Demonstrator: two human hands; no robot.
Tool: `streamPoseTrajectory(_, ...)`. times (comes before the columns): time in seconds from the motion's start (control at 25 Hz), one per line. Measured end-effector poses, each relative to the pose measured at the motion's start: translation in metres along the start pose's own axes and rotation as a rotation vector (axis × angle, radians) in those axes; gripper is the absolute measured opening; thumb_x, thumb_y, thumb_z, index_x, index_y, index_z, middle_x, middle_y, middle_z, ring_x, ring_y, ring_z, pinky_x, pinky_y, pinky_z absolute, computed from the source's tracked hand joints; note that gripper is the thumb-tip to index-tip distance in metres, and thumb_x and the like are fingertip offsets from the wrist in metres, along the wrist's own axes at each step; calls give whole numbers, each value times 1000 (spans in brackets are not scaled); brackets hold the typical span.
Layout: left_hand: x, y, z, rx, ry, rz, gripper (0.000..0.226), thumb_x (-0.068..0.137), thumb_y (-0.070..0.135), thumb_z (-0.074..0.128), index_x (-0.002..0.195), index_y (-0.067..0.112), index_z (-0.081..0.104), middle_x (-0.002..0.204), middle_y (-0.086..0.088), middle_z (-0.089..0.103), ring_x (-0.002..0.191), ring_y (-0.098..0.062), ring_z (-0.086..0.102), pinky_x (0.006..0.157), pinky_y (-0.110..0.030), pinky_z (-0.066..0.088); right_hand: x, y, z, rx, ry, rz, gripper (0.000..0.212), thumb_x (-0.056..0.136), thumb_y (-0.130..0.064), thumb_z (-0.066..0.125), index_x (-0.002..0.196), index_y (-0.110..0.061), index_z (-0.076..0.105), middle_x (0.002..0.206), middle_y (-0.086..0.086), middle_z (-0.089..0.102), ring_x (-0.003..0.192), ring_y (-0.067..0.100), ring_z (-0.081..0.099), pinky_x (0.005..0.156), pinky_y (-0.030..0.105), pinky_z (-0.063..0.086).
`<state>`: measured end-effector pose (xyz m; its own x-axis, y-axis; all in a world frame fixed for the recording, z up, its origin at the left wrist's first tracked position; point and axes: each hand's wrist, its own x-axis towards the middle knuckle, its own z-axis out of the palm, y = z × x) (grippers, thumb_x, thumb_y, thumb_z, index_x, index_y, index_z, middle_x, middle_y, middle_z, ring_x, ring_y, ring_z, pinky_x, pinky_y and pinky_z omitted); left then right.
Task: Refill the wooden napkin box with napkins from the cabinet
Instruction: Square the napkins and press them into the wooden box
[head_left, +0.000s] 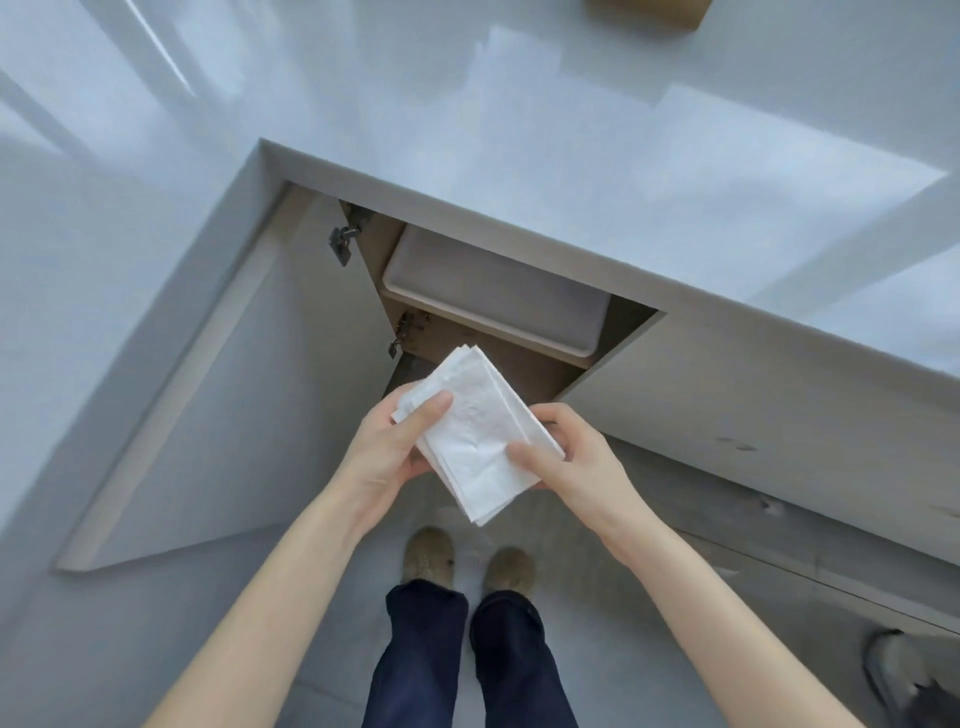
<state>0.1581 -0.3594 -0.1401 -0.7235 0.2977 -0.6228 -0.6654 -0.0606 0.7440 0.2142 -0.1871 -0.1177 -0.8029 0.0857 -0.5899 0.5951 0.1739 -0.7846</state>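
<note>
I'm gripping a stack of white napkins (480, 436) with both hands, left hand (387, 452) and right hand (574, 457) closed around its sides, hovering before the open cabinet (519, 358), below the counter (519, 171)

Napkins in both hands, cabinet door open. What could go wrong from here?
1. The napkins are a loose, fanned stack pinched only at the edges by the left hand and right hand; sheets could slip out.
2. The cabinet door stands wide open beside the legs, so turning away might bump it.

- Stack of white folded paper napkins (480, 434): tilted, in front of the open cabinet.
- Light wooden napkin box (652, 11): on the desk, cropped by the frame's top edge.
</note>
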Motion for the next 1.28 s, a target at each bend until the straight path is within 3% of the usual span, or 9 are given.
streamPoseTrajectory(0.12, -31, 17, 1, 70, -32, 7, 47, 70, 39, 65, 110, 16, 61, 98, -3, 67, 85, -15, 66, 61, -23, 56, -24, -18, -6, -50, -22, -79, 19, 88, -19, 60, 101, -33, 57, 107, -7, 66, 99, 16, 64, 83, 30, 54)
streamPoseTrajectory(0.24, -53, 35, 1, 156, -90, -6, 45, 70, 42, 68, 107, 17, 65, 95, -1, 71, 85, -14, 68, 64, -23, 56, -44, -41, -9, -110, -29, -171, 22, 90, -19, 58, 99, -38, 55, 101, -18, 62, 93, 4, 62, 69, 9, 54)
streamPoseTrajectory(0.4, -71, 60, 5, 186, -86, 22, 37, 76, 39, 65, 103, 14, 66, 94, -2, 72, 82, -14, 69, 65, -22, 55, -62, -73, -8, -163, 10, -216, 31, 91, -22, 57, 119, -34, 53, 113, -10, 61, 97, 4, 60, 63, 1, 50)
streamPoseTrajectory(0.52, -80, 76, 8, 73, -69, 33, 37, 79, 34, 61, 109, 12, 64, 102, -8, 70, 89, -20, 68, 76, -32, 56, -76, -90, -4, -53, 101, -217, 43, 91, -24, 57, 132, -33, 45, 121, -8, 60, 106, 9, 60, 64, -4, 47)
streamPoseTrajectory(0.6, -88, 83, 7, -44, -52, 26, 49, 74, 36, 62, 116, 12, 60, 110, -10, 69, 96, -22, 66, 80, -35, 55, -85, -101, 1, 52, 174, -221, 44, 92, -24, 55, 134, -31, 44, 117, -7, 63, 105, 9, 61, 70, 0, 49)
streamPoseTrajectory(0.68, -95, 87, 5, -124, -65, 31, 56, 70, 39, 62, 120, 14, 58, 116, -9, 67, 103, -23, 65, 84, -36, 55, -92, -107, 7, 108, 278, -236, 39, 91, -25, 56, 129, -29, 46, 112, -8, 64, 101, 7, 64, 83, 16, 53)
streamPoseTrajectory(0.84, -100, 102, 2, -139, -110, 70, 59, 70, 41, 62, 123, 15, 56, 120, -8, 66, 108, -23, 64, 85, -33, 56, -96, -120, 16, 140, 441, -291, 13, 89, -24, 59, 90, -32, 49, 95, -15, 65, 76, -15, 62, 83, 25, 52)
streamPoseTrajectory(1.08, -93, 129, 0, -49, -173, 128, 58, 69, 40, 61, 121, 15, 55, 119, -7, 66, 104, -20, 64, 76, -27, 59, -86, -138, 17, 71, 494, -349, 15, 90, -22, 58, 78, -29, 51, 90, -5, 65, 83, 8, 61, 73, 20, 50)
streamPoseTrajectory(1.28, -74, 144, 10, -30, -195, 116, 47, 81, 34, 57, 123, 13, 55, 119, -9, 66, 104, -21, 65, 74, -26, 59, -68, -144, 3, 175, 532, -329, 8, 90, -23, 58, 87, -27, 52, 92, -7, 66, 90, 17, 64, 82, 32, 53)
